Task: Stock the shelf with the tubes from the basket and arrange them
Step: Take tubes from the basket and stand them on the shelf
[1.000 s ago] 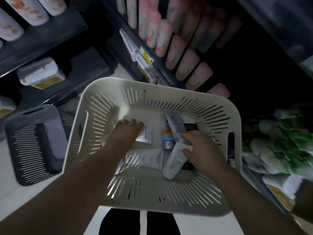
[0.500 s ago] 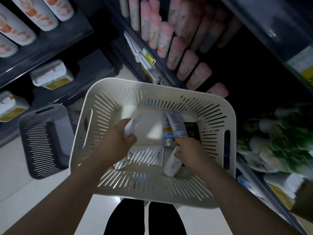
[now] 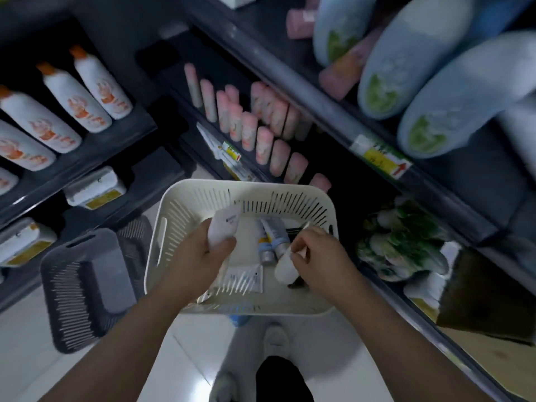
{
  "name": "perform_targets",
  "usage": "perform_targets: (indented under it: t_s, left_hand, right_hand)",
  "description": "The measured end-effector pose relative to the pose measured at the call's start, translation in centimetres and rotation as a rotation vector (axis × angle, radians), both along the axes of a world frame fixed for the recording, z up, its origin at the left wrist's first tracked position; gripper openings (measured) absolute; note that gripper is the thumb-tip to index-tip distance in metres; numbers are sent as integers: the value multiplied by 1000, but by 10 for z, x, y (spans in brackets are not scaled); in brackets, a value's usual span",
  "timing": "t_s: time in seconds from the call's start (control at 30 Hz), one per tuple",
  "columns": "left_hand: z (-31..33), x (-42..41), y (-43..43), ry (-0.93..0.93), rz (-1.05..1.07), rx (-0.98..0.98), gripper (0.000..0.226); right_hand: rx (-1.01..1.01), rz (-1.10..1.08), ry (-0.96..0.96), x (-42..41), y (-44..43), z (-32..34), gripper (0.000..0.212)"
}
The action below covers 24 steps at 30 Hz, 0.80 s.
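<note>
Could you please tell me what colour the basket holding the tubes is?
The basket is cream-white with slotted walls, shown best in the head view.

left hand (image 3: 203, 256) hides the lower half of the white tube (image 3: 225, 226), whose print is too small to read. right hand (image 3: 319, 256) covers the middle of the second white tube (image 3: 285, 269) and most of a black item (image 3: 293, 232). the blue bottles (image 3: 435, 68) top right are blurry and cut off by the edge.
</note>
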<state>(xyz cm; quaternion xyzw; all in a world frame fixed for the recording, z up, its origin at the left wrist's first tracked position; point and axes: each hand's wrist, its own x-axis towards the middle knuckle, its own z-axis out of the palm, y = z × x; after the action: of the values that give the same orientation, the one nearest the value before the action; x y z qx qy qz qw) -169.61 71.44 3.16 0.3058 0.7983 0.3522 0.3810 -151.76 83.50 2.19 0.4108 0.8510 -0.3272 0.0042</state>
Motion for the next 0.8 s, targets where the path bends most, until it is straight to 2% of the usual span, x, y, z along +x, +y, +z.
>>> perform_targets:
  t_s: [0.2,0.5,0.63,0.8]
  left_hand:
    - [89,20,-13,56,-154,133,19]
    - [236,92,-6,204,-481,359,15]
    - [286,151,9,174,-631,451,21]
    - [338,239,25,69,-774,585,19]
  right_hand:
    - [158,-67,90,33,-40,105,8]
    - [298,-225,-48,138,-74,272,30]
    - [387,-423,-108,216,-99,330,43]
    - [486,-716,-54,317,-129,390,34]
